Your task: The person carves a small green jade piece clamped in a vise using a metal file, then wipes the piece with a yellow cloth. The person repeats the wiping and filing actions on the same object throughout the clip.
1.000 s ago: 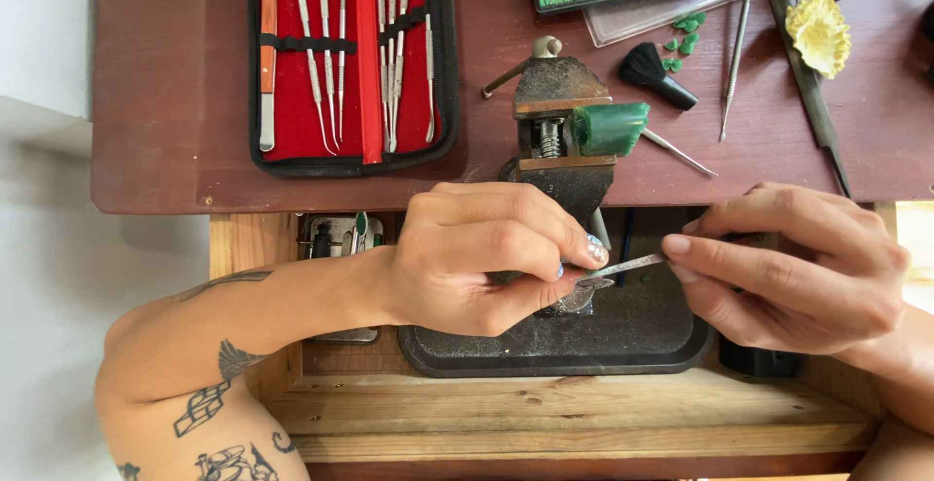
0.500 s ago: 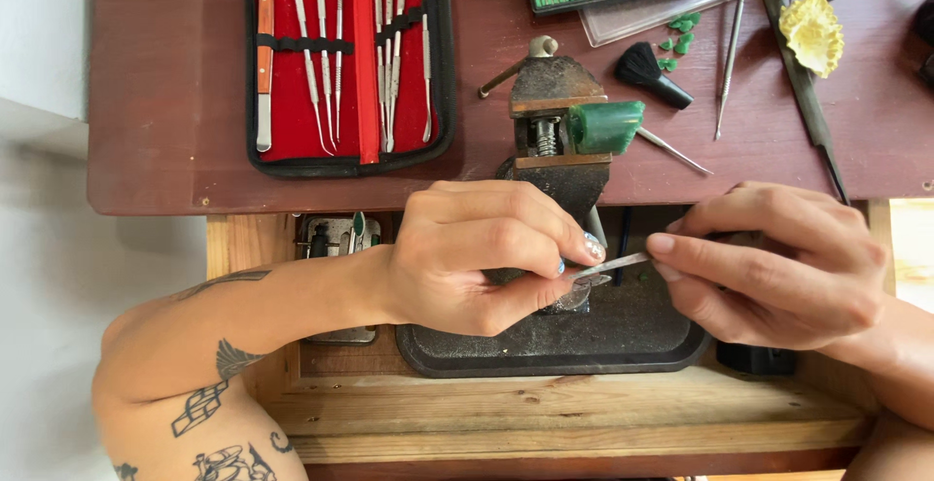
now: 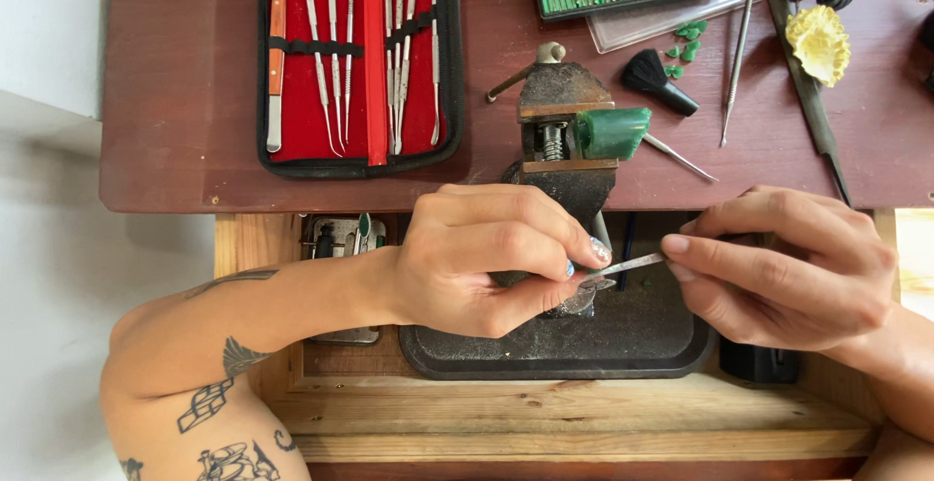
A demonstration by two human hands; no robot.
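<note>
Pinching thin metal tool (image 3: 628, 265) — right hand (image 3: 778, 267), left hand (image 3: 496, 257).

Two hands — left hand (image 3: 486, 257), right hand (image 3: 788, 267) — one vise (image 3: 564, 141), one red tool case (image 3: 355, 63), one black brush (image 3: 657, 80), one yellow carved piece (image 3: 819, 41), one dark tray (image 3: 584, 345).

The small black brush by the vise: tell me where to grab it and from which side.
Pinch the small black brush by its narrow handle end, coming from the lower right. It lies flat and slanted, bristles fanned toward the upper left, and the vise crowds its left side.
</note>
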